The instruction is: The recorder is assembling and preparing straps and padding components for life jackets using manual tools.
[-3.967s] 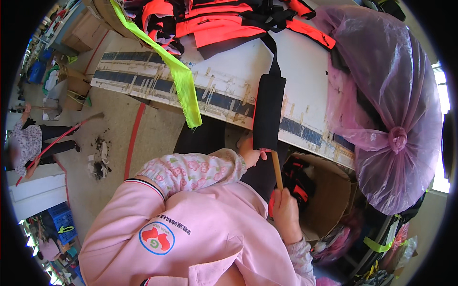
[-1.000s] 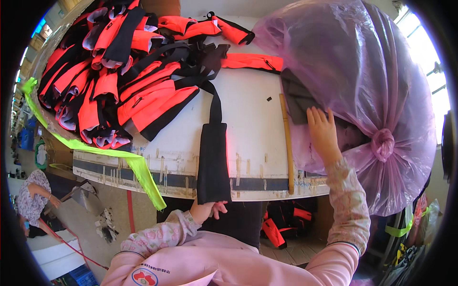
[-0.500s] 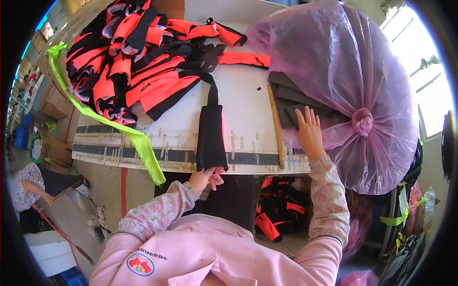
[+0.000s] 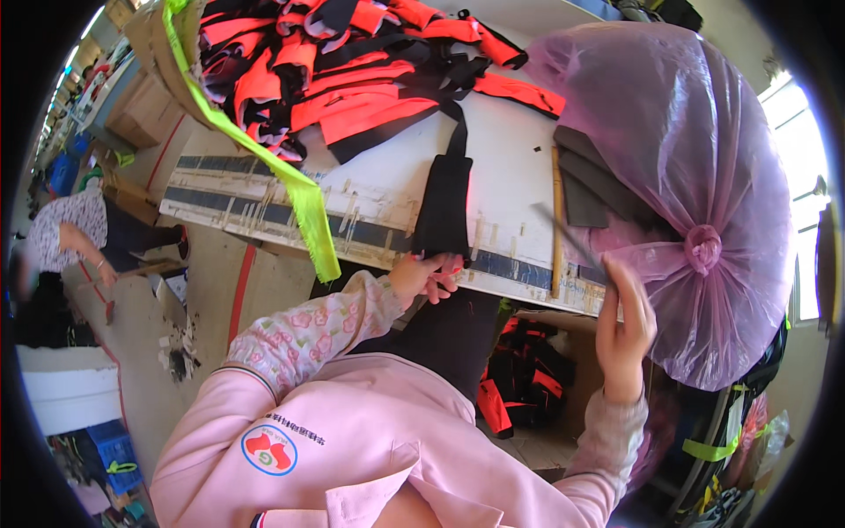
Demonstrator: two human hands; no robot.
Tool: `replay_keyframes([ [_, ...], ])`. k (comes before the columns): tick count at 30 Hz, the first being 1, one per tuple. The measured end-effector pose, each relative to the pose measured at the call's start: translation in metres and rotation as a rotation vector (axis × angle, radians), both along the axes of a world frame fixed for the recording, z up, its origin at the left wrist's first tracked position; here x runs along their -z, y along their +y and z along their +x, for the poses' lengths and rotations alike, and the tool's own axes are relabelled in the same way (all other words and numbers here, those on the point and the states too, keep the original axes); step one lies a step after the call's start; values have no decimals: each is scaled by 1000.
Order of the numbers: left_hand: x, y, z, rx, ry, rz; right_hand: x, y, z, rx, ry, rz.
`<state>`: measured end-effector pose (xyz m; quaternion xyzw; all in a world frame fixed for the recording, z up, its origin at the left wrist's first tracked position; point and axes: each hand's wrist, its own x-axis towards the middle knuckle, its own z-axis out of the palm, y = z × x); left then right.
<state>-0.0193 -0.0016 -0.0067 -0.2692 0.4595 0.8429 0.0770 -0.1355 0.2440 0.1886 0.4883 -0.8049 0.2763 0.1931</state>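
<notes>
A black padded fabric piece with a coral edge (image 4: 444,207) lies on the white table, its dark strap running up toward the pile. At its near end, my left hand (image 4: 427,276) has its fingers closed around the open end, where some coral cloth shows. My right hand (image 4: 627,321) is raised at the table's front right, pinching a thin dark grey sheet (image 4: 574,236) seen nearly edge-on and blurred. Beyond that hand, several flat dark grey pieces (image 4: 585,180) lie partly beneath the purple bag.
Coral and black fabric pieces (image 4: 370,101) are heaped at the back left, beside a hanging neon-yellow strip (image 4: 308,211). A big knotted purple plastic bag (image 4: 704,150) takes up the right side. A wooden ruler (image 4: 556,220) lies on the table (image 4: 506,167). Another person (image 4: 75,233) bends at far left.
My right hand has drawn back from the grey pieces, going from spread fingers to a pinch with a grey sheet in it. My left hand still grips the black piece. The view has shifted.
</notes>
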Motion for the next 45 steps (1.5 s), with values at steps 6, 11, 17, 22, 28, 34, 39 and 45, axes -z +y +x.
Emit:
replay_keyframes([
  [6,4,8,-12,-120,89,30,-1,-8,59,-452,-267,-270],
  [11,40,6,-19,-67,53,-45,6,-25,63,-499,-112,-130],
  [17,77,16,-14,-35,275,-7,7,-34,62,-507,-48,-9],
  [22,84,12,-10,72,384,116,-2,-38,58,-528,-2,62],
  [28,63,-9,-4,202,421,266,11,-48,57,-501,92,176],
  [34,42,13,-14,61,408,-22,39,-70,66,-175,142,546],
  [39,28,36,-2,-36,395,-250,97,-93,85,-2,146,486],
  [45,-1,49,1,-7,238,-603,123,-106,50,0,-165,881],
])
